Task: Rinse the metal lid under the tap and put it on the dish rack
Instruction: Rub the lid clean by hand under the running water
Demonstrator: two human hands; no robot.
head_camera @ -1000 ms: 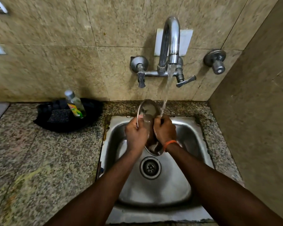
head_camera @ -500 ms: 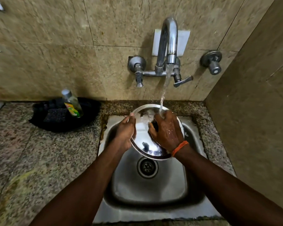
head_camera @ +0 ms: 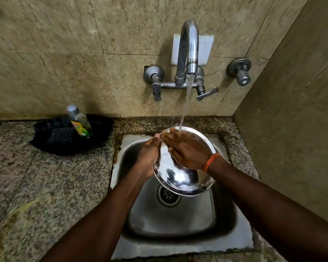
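A round shiny metal lid [head_camera: 180, 176] is held tilted over the steel sink [head_camera: 225, 214], its inner face toward me. My left hand [head_camera: 148, 157] grips the lid's left rim with the thumb over the edge. My right hand [head_camera: 187, 150] lies flat on the lid's inner face, fingers stretched toward the upper rim. Water runs from the tap [head_camera: 188, 52] and lands on the right hand's fingers at the lid's top edge. No dish rack is in view.
A black tray [head_camera: 51, 140] on the granite counter [head_camera: 45, 186] at the left holds a dish-soap bottle [head_camera: 80, 121] and a dark scrub pad. A tiled wall rises close on the right. The sink drain [head_camera: 168, 195] shows below the lid.
The lid turned from edge-on to face me, then shifted slightly right. My right hand moved from its rim onto the inner face and slid up toward the stream.
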